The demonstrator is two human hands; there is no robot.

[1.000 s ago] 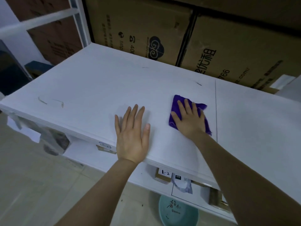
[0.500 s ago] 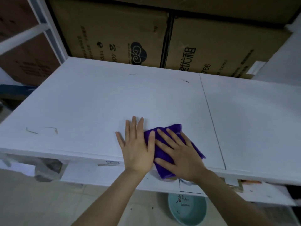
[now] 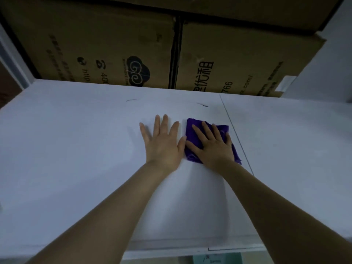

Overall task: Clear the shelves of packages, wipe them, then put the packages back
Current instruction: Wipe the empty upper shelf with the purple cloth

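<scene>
Head view of a white shelf (image 3: 76, 149) under wiping. Behind the purple cloth (image 3: 191, 128), two cardboard boxes stood side by side along the shelf's rear edge. The left box (image 3: 95, 44) bore a dark cloud emblem, the right box (image 3: 247, 54) characters and digits, and a dark gap separated them. A thin seam (image 3: 236, 134) crossed the board just right of the purple cloth. Two short dark marks (image 3: 131, 100) (image 3: 203, 105) lay between the cloth and the boxes.

The right hand (image 3: 213, 147) lay flat on the purple cloth, fingers straight and spread, pressing it to the shelf without gripping. The left hand (image 3: 163, 145) lay palm-down on bare board just left of the cloth, fingers straight and slightly fanned. Its thumb reached the cloth's left edge, but contact could not be settled.

The right hand covered the middle of the cloth, so only its margins showed. Nearer the viewer than the cloth, below the shelf's front lip, a teal object (image 3: 217, 259) was cut off by the frame and unidentifiable. The box printing was blurred and only partly legible.
</scene>
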